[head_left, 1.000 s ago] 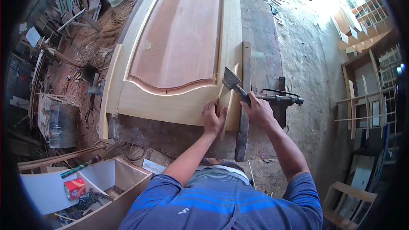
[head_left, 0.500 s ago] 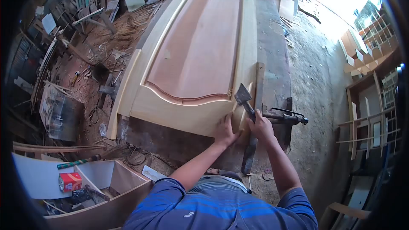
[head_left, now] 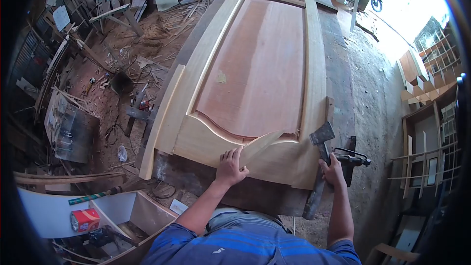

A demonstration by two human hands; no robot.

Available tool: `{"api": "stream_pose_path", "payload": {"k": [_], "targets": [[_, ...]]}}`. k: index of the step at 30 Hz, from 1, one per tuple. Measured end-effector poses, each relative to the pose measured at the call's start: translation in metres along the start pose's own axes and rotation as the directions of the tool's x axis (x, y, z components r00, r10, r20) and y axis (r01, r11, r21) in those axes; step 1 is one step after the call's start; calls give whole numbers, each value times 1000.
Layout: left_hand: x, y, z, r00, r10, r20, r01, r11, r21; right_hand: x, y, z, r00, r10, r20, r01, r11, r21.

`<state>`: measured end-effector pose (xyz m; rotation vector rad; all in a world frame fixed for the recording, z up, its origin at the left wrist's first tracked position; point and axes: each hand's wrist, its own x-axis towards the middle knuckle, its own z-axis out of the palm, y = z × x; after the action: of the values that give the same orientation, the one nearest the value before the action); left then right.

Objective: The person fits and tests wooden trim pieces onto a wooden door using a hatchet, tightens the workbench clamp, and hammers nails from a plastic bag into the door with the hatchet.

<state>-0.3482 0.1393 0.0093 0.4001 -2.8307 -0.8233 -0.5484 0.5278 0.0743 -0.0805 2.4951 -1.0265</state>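
Note:
My left hand (head_left: 230, 168) is closed on the near end of a thin, pale, tapered wood strip (head_left: 262, 147). The strip's pointed tip lies over the curved lower edge of the panel in a wooden door (head_left: 257, 64). At the door's near right corner, my right hand (head_left: 333, 171) grips the dark handle of a hatchet (head_left: 322, 133), its flared metal head raised away from me. The door lies flat on a dark workbench (head_left: 196, 172), with reddish panels inside a pale frame.
A metal clamp (head_left: 354, 159) juts from the bench's right side. At lower left stands an open wooden box (head_left: 157, 212) holding a red carton (head_left: 85, 220) and tools. Wood scraps litter the floor at left. Wooden frames (head_left: 427, 137) stand at right.
My hands have moved apart: the left to the left with the wood strip, the right to the right with the hatchet. The view has shifted, so the door appears further right and lower.

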Motion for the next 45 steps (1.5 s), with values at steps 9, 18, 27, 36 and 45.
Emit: {"api": "stream_pose_path", "payload": {"k": [9, 18, 27, 36, 45], "targets": [[1, -8, 2, 1000, 8, -13, -9, 997, -70, 0, -24, 7, 998, -47, -37, 35, 962, -270], [3, -9, 7, 1000, 13, 14, -12, 999, -44, -35, -35, 95, 967, -71, -243, 7, 967, -255], [-42, -46, -17, 946, -198, -256, 174, 978, -115, -67, -35, 167, 995, -89, -36, 85, 992, -98], [-42, -169, -88, 839, -297, -455, 436, 868, 237, -62, -154, 241, 908, -361, 212, 386, 918, -88], [-20, -244, -152, 820, -406, -404, 450, 893, 17, -25, -253, 331, 793, -527, 304, 569, 820, -61]]}}
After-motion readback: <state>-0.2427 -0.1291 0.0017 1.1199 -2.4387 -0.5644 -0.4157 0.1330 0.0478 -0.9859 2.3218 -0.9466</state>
